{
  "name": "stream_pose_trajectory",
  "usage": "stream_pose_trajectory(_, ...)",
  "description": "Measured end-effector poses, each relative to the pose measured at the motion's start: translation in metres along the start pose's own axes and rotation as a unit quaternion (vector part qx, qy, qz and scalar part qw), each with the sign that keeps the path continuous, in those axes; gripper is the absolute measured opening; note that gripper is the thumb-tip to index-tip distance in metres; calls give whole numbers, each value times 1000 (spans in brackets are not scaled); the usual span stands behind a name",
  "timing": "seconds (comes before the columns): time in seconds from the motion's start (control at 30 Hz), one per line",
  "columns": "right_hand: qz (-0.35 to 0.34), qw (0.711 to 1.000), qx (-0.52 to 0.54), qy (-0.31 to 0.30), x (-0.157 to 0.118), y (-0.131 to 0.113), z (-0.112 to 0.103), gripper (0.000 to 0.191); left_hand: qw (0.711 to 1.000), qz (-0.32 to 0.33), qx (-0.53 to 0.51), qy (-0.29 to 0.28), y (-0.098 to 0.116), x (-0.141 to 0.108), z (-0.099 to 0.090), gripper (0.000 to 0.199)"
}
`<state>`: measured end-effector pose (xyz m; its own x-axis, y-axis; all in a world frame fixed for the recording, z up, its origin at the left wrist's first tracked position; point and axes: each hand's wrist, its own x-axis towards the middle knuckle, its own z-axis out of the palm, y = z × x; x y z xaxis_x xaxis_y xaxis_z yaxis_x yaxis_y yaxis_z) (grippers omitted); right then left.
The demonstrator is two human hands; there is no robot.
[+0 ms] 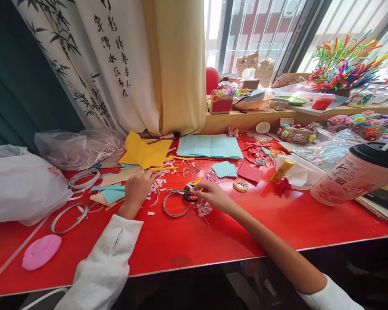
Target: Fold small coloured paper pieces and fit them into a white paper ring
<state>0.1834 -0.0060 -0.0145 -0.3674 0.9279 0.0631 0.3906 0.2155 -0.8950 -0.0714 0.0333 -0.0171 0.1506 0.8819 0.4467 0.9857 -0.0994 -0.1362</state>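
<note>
My left hand (138, 189) is over the table left of centre, its fingers closed by white paper scraps (158, 183) and a thin yellow strip; what it grips is too small to make out. My right hand (213, 196) is bent at the black handles of the scissors (189, 196), fingertips together; whether they hold the scissors or a small scrap is unclear. The scissors lie across a thin tape ring (176, 214), blades pointing left. Yellow paper (145, 150) and folded light-blue sheets (209, 147) lie behind the hands.
On the left are a white plastic bag (22, 185), tape rolls (84, 178) and a pink lump (41, 252). A glue stick (282, 170), a round cookie-like piece (241, 185) and a large cup (358, 172) stand or lie on the right. Flowers line the sill.
</note>
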Motion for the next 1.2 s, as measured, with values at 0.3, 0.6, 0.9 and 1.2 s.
stream_pose_trajectory(0.3, -32, 999, -33, -5, 1, 3, 1, 16, 977, 128, -173, -3, -11, 8, 30, 28)
stream_pose_trajectory(0.6, -31, 999, -35, -11, 0, 4, 0, 18, 971, 161, -142, -105, -5, -1, 33, 47)
stream_pose_trajectory(0.9, -36, 998, -48, -10, -1, 3, 0, 16, 977, 141, -84, -138, -3, -14, 26, 39)
stream_pose_trajectory(1.2, -34, 997, -72, -23, -2, 1, 0, 19, 983, 150, -63, -86, -7, -23, 0, 45)
